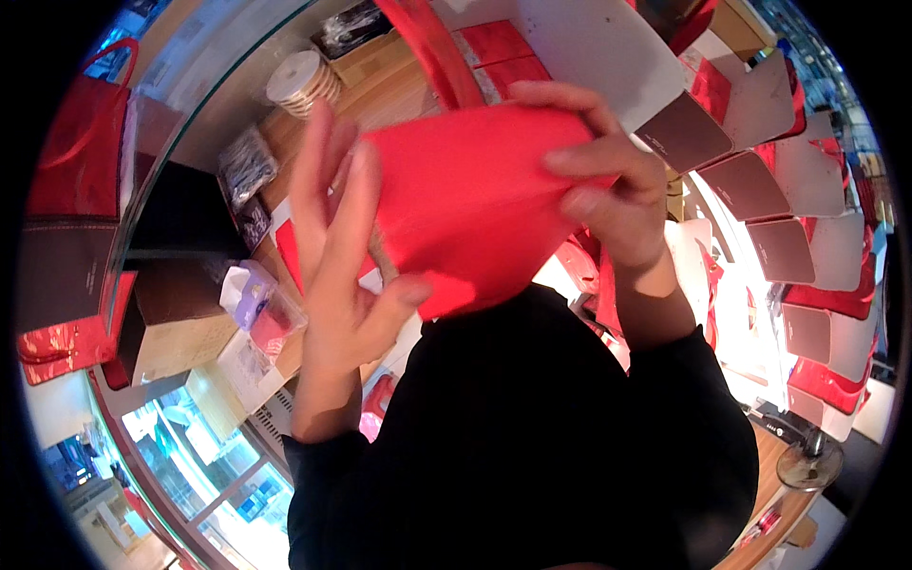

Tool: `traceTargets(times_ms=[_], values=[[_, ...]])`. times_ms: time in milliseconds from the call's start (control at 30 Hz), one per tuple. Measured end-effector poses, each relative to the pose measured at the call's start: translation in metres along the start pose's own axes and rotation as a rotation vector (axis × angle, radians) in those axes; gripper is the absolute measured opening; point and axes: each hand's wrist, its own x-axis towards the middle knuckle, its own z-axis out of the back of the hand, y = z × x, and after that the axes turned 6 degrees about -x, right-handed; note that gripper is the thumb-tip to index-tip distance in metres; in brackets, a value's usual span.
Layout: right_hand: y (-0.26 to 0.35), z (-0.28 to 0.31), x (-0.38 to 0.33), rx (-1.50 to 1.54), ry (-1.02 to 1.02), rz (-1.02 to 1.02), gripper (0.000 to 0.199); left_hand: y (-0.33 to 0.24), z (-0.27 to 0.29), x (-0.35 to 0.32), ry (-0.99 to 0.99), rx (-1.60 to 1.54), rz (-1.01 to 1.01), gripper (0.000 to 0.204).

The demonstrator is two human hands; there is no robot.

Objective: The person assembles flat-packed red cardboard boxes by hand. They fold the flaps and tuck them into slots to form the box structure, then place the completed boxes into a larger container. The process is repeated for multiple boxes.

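Note:
A plain red boxy bag [465, 180] is tilted up in front of my chest, its broad side toward me. My right hand [617, 180] grips its right end, fingers bent over the top edge and front face. At the left end is my left hand [342, 256], fingers stretched and spread, with the thumb near the lower left corner. A red strap [432, 47] rises behind the bag; whether it belongs to it, I cannot tell. Both hands are slightly blurred.
Rows of red bags with brown and white panels [760, 185] hang at the right. Ribbon spools [302, 81] stand on the wooden counter [380, 81] at the far left. A cardboard box [180, 328] and a tissue pack [249, 296] lie at left, beside a glass edge [195, 114].

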Motion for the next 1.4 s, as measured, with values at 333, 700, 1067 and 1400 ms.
traceTargets(times_ms=[333, 700, 1067, 1400], values=[[0.023, 0.047, -0.002, 0.036, -0.386, -0.297, 0.033, 0.008, -0.04, 0.085, 0.29, -0.363, 0.205, 0.068], [0.024, 0.067, 0.002, 0.227, -0.376, -0.357, 0.062, -0.007, -0.085, 0.14, 0.037, -0.611, 0.11, 0.053], [0.024, 0.083, -0.017, -1.0, -0.198, 0.225, 0.078, 0.016, -0.036, 0.096, 0.189, 0.248, -0.412, 0.08], [0.016, 0.08, -0.023, -0.058, -0.465, 0.052, 0.068, 0.019, -0.049, 0.075, 0.169, -0.058, -0.394, 0.086]])
